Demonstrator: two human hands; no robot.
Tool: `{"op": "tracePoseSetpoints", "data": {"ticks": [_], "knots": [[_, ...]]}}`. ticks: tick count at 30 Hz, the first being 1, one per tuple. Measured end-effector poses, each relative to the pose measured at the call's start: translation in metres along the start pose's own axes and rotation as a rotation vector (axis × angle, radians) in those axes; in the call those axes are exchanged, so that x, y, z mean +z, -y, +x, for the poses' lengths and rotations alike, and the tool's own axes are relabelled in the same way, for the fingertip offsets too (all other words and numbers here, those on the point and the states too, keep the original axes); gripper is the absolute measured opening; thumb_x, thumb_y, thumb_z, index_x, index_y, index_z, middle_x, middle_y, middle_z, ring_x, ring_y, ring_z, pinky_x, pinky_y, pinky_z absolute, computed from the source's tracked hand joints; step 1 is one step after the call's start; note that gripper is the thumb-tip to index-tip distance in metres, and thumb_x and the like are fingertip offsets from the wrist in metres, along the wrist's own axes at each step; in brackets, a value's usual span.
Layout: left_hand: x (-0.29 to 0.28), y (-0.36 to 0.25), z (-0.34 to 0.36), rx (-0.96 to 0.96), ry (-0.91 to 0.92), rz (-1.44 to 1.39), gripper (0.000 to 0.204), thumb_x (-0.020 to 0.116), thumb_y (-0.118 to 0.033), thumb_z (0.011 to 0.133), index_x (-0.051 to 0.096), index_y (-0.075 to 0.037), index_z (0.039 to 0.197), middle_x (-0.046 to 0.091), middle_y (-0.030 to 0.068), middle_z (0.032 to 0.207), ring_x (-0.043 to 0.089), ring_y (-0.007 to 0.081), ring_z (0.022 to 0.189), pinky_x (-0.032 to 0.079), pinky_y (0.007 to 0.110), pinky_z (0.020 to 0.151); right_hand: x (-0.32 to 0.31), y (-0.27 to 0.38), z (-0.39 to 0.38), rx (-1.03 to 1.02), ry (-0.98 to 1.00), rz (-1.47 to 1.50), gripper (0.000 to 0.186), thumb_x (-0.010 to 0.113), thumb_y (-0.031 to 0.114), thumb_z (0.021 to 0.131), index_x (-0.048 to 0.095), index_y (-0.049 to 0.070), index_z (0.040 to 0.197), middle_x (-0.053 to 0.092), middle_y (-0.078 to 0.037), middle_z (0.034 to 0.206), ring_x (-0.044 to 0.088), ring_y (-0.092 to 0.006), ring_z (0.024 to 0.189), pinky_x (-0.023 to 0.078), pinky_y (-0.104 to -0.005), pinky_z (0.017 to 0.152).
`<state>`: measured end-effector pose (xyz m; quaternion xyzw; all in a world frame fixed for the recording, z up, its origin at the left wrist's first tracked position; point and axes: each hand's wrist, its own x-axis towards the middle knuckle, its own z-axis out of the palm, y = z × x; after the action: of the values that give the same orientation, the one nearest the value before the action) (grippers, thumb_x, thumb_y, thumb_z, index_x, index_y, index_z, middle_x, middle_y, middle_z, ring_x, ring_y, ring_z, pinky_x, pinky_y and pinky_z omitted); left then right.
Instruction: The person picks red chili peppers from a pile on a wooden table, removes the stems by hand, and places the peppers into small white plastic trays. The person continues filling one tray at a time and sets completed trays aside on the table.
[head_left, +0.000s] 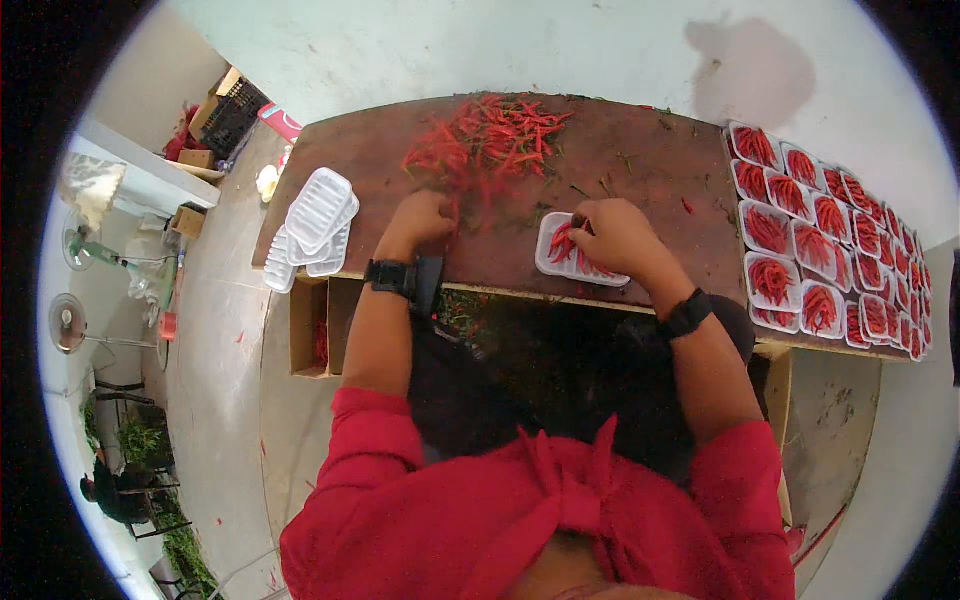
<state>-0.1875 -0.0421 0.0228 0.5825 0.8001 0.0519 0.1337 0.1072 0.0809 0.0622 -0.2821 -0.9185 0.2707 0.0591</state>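
Observation:
A heap of red chilies (pixel 495 140) lies at the far middle of a brown table (pixel 640 165). My left hand (pixel 425 218) rests at the near edge of that heap, fingers curled on a few chilies. My right hand (pixel 615 235) holds red chilies over a small white tray (pixel 565 258) near the table's front edge. Some chilies lie in the tray. Both wrists wear black bands.
A stack of empty white trays (pixel 315 225) sits at the table's left end. Several filled chili trays (pixel 810 230) stand in rows on the right. Boxes and a black crate (pixel 232 120) stand on the floor far left; fans (pixel 70 322) stand left.

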Motion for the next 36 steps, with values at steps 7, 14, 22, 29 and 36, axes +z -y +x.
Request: {"op": "tracePoseSetpoints", "data": {"ticks": [7, 14, 22, 29, 36], "knots": [[-0.014, -0.022, 0.005, -0.037, -0.195, -0.469, 0.028, 0.064, -0.025, 0.074, 0.066, -0.001, 0.088, 0.065, 0.0113, 0.078, 0.062, 0.0227, 0.068, 0.048, 0.035, 0.061, 0.004, 0.002, 0.013, -0.034, -0.029, 0.04, 0.024, 0.062, 0.021, 0.076, 0.065, 0.001, 0.087, 0.065, -0.019, 0.083, 0.062, -0.0351, 0.078, 0.049, -0.0409, 0.071], [-0.021, -0.077, 0.001, -0.072, -0.057, -1.0, 0.028, 0.06, -0.026, 0.086, 0.061, 0.001, 0.094, 0.06, -0.0011, 0.078, 0.052, 0.0077, 0.067, 0.042, 0.024, 0.061, 0.012, 0.005, 0.014, 0.018, -0.18, 0.355, 0.025, 0.063, 0.02, 0.076, 0.064, 0.0, 0.09, 0.065, -0.019, 0.086, 0.064, -0.0308, 0.077, 0.049, -0.0371, 0.069], [-0.021, -0.126, -0.012, -0.018, 0.019, -1.119, 0.028, 0.057, -0.027, 0.088, 0.06, -0.001, 0.098, 0.059, 0.0009, 0.085, 0.053, 0.0085, 0.075, 0.041, 0.023, 0.065, 0.021, 0.007, 0.013, -0.045, -0.299, 0.325, 0.025, 0.063, 0.019, 0.077, 0.065, 0.001, 0.093, 0.066, -0.015, 0.085, 0.066, -0.026, 0.074, 0.05, -0.0352, 0.067], [-0.01, -0.118, 0.002, -0.016, 0.035, -1.336, 0.027, 0.059, -0.018, 0.087, 0.056, -0.002, 0.108, 0.061, 0.0047, 0.092, 0.057, 0.0133, 0.079, 0.048, 0.029, 0.069, 0.024, 0.009, 0.018, -0.045, -0.349, 0.372, 0.03, 0.063, 0.032, 0.076, 0.066, 0.006, 0.09, 0.065, -0.017, 0.084, 0.062, -0.0341, 0.082, 0.049, -0.0449, 0.072], [-0.049, -0.096, 0.011, 0.253, -0.568, -0.298, 0.025, 0.062, -0.011, 0.081, 0.061, -0.003, 0.104, 0.063, 0.0084, 0.087, 0.061, 0.0177, 0.078, 0.048, 0.028, 0.072, 0.026, 0.017, 0.035, -0.014, -0.501, 0.235, 0.026, 0.059, 0.027, 0.074, 0.067, 0.006, 0.087, 0.066, -0.016, 0.084, 0.063, -0.0332, 0.08, 0.049, -0.0435, 0.071]]}}
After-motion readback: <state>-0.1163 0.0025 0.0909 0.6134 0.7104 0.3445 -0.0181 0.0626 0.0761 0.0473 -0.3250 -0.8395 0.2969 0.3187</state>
